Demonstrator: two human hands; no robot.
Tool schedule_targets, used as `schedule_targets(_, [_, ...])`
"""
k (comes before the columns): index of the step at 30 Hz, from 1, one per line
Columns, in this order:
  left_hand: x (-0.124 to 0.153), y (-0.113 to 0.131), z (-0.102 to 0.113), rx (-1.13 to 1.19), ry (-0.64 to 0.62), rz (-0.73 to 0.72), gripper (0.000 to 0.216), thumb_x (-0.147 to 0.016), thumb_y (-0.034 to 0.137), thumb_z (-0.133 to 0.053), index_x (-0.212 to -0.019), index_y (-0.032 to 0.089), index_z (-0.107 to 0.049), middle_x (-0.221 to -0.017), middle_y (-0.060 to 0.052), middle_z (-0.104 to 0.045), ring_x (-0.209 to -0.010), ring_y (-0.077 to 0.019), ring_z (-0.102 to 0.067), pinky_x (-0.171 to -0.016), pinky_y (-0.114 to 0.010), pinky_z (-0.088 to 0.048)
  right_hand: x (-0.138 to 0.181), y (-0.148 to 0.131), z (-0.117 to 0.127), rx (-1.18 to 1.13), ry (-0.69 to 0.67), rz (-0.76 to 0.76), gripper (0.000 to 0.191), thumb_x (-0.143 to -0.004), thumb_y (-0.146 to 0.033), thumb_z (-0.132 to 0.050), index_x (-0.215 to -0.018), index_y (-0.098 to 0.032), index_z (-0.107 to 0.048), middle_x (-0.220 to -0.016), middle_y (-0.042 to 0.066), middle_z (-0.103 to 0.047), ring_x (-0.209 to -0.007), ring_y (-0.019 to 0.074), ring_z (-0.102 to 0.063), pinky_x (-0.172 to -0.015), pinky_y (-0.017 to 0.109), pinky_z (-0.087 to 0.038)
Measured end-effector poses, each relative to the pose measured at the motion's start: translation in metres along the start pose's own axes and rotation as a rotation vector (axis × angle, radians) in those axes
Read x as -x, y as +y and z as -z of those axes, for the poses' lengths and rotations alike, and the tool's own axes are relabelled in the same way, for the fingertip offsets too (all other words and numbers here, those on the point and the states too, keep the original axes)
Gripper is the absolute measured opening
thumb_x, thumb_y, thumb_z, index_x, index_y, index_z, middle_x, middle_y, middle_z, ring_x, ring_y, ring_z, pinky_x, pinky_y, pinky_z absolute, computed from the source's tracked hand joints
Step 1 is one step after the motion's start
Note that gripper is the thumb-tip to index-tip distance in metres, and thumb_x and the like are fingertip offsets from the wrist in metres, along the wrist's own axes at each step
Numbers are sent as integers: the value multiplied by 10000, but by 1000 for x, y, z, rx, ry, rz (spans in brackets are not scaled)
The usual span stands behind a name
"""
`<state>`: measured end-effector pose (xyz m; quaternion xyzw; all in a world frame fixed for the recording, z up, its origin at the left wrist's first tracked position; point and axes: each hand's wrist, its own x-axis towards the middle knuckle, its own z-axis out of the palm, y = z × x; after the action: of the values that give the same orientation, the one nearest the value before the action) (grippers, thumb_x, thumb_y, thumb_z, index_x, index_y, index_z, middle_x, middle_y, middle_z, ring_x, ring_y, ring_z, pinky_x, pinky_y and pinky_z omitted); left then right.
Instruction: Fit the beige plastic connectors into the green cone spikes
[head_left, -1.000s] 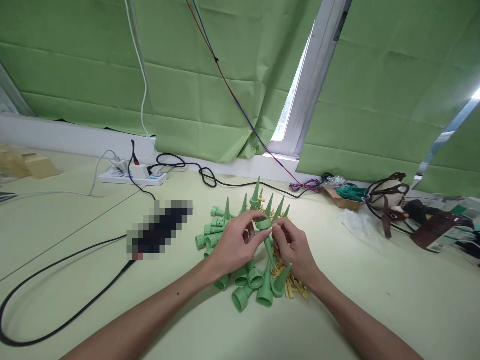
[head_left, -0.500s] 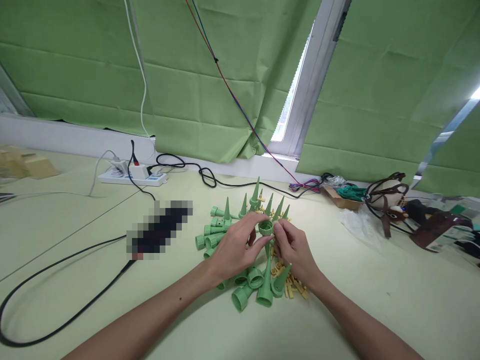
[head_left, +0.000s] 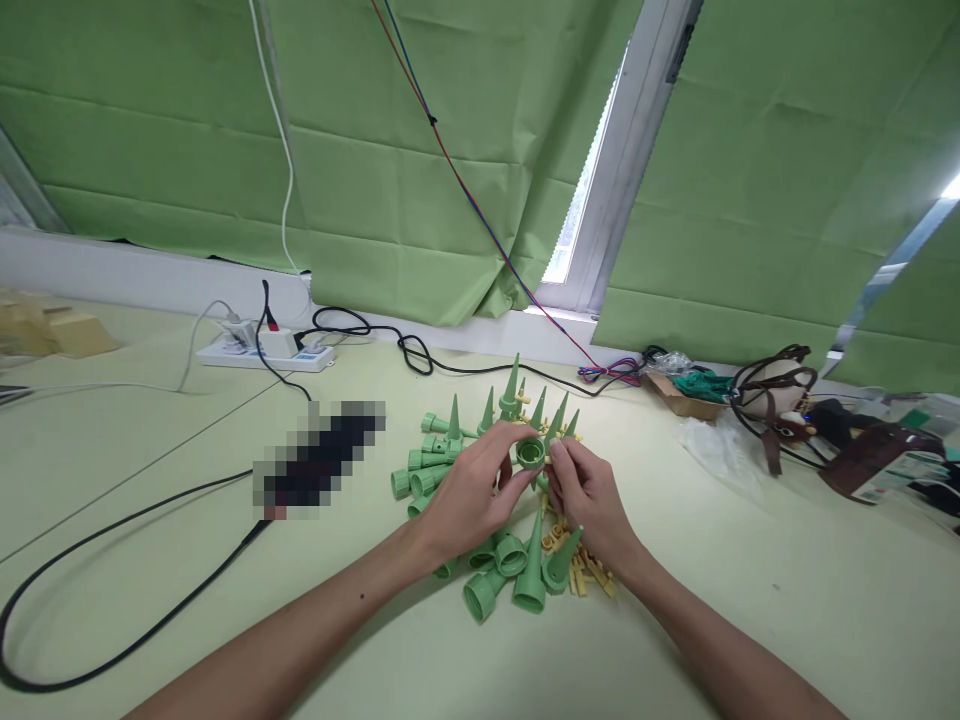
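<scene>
My left hand is closed around the rim of a green plastic watering spike, whose round threaded opening faces up. At the side of that spike, my right hand pinches a small yellow plastic valve, mostly hidden by the fingers. Below the hands lie more green spikes, some on their sides and some with the tip up. Loose yellow valves are heaped beside my right wrist. Behind the hands, several green cones stand with points upward, a few with yellow pieces at their sides.
To the left, a blurred-out dark object with a black cable lies on the table. A white power strip sits at the back left. Toward the right are clear plastic wrap, a cardboard box and a bag.
The spike in my left hand has tilted slightly and shifted a little left, its opening turning more toward me. Both hands stay almost in place.
</scene>
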<state>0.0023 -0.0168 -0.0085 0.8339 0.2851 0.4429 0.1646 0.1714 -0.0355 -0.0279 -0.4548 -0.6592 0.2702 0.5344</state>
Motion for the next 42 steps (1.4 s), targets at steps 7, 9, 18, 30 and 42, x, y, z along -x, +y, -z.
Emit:
schedule_targets(7, [-1,0,-2,51,42,131,324,-892,252,-571,-1197,224,-465,-1038,-50,-592,-596,-92,-502,-589,-252,-446,0,-4,1,-24,26,6,348,-993,-435,-412,-728,-211,-439,-564,-54,-389,-489,103,-363,-469,240,-312])
schedule_targets(9, [-2,1,-2,110,47,185,315,-891,271,-563,-1178,219,-445,-1019,-45,-585,-568,-84,-487,-542,-235,-423,0,-6,1,-48,40,18,332,-989,-434,-421,-746,-211,-457,-552,-58,-392,-469,101,-368,-455,240,-309])
schedule_targets(18, [-7,3,2,284,9,380,488,-974,506,-367,-640,170,-483,-546,30,-442,-507,-109,-415,-514,-246,-332,1,-4,1,-133,31,52,275,-972,-420,-463,-823,-200,-536,-524,-66,-401,-424,95,-387,-424,232,-315])
schedule_targets(30, [-8,7,3,438,-80,438,551,-954,547,-386,-543,180,-360,-496,36,-361,-511,-116,-416,-561,-253,-381,1,0,2,-114,-25,68,232,-978,-385,-476,-873,-197,-561,-553,-66,-408,-446,89,-408,-442,228,-327])
schedule_targets(42, [-7,5,6,440,-118,383,407,-955,481,-439,-687,177,-400,-603,48,-320,-548,-95,-352,-516,-233,-298,0,4,3,-83,-57,34,259,-989,-423,-442,-847,-214,-498,-555,-74,-363,-467,94,-373,-462,234,-302])
